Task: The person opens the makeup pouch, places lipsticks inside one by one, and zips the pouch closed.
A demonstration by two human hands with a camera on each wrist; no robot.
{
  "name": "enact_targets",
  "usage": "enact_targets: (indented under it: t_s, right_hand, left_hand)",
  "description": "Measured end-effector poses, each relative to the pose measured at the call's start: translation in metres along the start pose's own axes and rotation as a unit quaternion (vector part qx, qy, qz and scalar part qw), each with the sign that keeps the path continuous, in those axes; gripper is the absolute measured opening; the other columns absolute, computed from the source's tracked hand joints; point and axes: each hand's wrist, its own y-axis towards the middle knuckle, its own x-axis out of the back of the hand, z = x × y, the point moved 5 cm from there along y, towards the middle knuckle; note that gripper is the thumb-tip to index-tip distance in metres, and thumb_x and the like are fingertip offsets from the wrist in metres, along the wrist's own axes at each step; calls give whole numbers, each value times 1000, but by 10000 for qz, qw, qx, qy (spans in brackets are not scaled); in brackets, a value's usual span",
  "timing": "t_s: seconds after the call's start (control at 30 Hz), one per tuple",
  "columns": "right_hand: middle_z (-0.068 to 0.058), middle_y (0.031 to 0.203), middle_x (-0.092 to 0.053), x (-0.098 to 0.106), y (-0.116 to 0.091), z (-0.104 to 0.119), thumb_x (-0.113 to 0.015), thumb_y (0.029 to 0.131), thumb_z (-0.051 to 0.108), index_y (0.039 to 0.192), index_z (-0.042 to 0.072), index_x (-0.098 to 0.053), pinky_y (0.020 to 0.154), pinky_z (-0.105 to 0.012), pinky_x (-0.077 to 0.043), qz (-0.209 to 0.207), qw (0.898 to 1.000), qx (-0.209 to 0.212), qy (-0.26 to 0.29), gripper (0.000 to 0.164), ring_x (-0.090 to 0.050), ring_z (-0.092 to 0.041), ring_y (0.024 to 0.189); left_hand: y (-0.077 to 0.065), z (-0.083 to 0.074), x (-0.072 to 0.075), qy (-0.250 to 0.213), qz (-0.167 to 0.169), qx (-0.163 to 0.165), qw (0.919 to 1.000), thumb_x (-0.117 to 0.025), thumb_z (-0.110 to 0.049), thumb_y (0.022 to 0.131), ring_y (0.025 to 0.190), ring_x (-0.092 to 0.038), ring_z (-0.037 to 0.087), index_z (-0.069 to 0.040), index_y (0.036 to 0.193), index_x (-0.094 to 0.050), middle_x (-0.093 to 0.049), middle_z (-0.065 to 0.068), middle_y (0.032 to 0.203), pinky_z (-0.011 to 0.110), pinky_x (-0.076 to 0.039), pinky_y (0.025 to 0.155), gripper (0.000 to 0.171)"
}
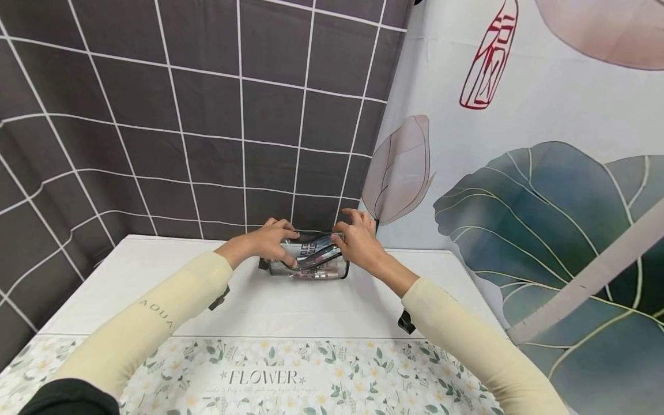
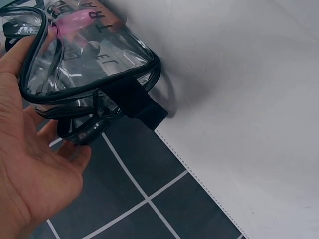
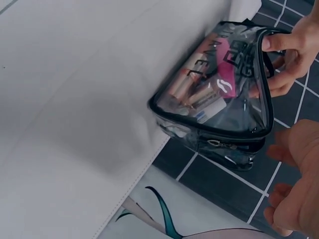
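A clear toiletry bag [image 1: 311, 266] with black piping and "TRAVEL" lettering stands at the back of the white table. Through its plastic show a pink item [image 3: 226, 74] and several small tubes or bottles [image 3: 185, 83]. My left hand [image 1: 267, 241] grips the bag's upper edge, thumb on the lettered face and fingers behind. A black strap tab [image 2: 134, 102] sticks out at that end. My right hand [image 3: 296, 174] is beside the other end, fingers loosely bent and apart from the bag in the right wrist view. Near it, a zipper pull [image 3: 217, 143] shows on the bag's side.
The white tabletop [image 1: 207, 311] has a floral cloth [image 1: 259, 397] along its front. A dark grid-patterned curtain [image 1: 207, 104] hangs right behind the bag. To the right is a white hanging cloth [image 1: 441, 69] with leaf prints.
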Motion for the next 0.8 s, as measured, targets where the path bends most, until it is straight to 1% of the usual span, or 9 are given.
enact_targets:
  t_s: [0.17, 0.23, 0.37, 0.47, 0.6, 0.7, 0.73, 0.8]
  right_hand:
    - [-31, 169, -50, 3, 0, -8, -68, 113, 22, 122, 6, -82, 114, -68, -38, -116, 9999, -86, 39, 23, -42, -54, 150]
    - [-31, 169, -49, 5, -1, -13, -67, 114, 22, 123, 4, -81, 114, -68, -38, -144, 9996, -202, 167, 24, -42, -55, 150]
    - [-32, 168, -49, 7, -5, -26, -64, 114, 21, 123, 1, -79, 117, -72, -37, -168, 9978, -514, 396, 26, -44, -54, 147]
    - [-32, 167, -49, 5, -11, -37, -62, 114, 20, 122, 1, -80, 119, -73, -35, -58, 9954, -805, 508, 27, -46, -54, 147]
    - [-32, 167, -51, -3, -20, -52, -62, 114, 19, 123, -1, -80, 119, -71, -35, 222, 9900, -1190, 728, 29, -44, -54, 149]
    - [-30, 163, -56, -9, -26, -60, -63, 113, 20, 120, -3, -82, 120, -73, -35, 344, 9848, -1421, 935, 30, -45, -56, 149]
    - [-30, 161, -58, -12, -27, -62, -63, 113, 20, 120, -3, -82, 120, -75, -36, 368, 9832, -1479, 1000, 30, -45, -56, 149]
    - [-30, 158, -61, -15, -29, -65, -64, 113, 19, 118, -4, -83, 125, -77, -34, 426, 9793, -1584, 1189, 30, -47, -57, 151]
  left_hand:
    - [-1, -1, 1, -4, -25, -15, 10000, -86, -44, 92, 151, -37, 40, -4, 166, -56, -45, 20, 172, 64, -40, 129, 89]
    - [-1, -1, 2, 30, -48, -17, 10000, -85, -44, 92, 151, -37, 40, -4, 165, -57, -46, 19, 171, 64, -40, 129, 89]
    - [-1, -4, 4, 204, -128, -63, 9997, -84, -45, 91, 146, -42, 41, -4, 163, -60, -49, 19, 169, 64, -42, 126, 86]
    - [-1, -6, 7, 367, -168, -98, 9991, -83, -46, 90, 142, -46, 40, -5, 160, -63, -52, 18, 166, 64, -43, 124, 84]
    - [0, -11, 11, 540, -221, -108, 9982, -82, -48, 89, 137, -51, 40, -6, 159, -64, -55, 19, 164, 63, -45, 121, 84]
    - [0, -16, 15, 535, -261, 7, 9982, -76, -50, 94, 144, -52, 47, -8, 165, -56, -50, 22, 169, 66, -41, 127, 86]
    - [1, -18, 16, 513, -259, 56, 9983, -74, -53, 96, 148, -51, 50, -9, 169, -52, -47, 23, 172, 67, -39, 130, 88]
    - [2, -21, 16, 462, -274, 106, 9985, -70, -59, 99, 155, -47, 55, -11, 174, -42, -41, 25, 177, 71, -34, 133, 94]
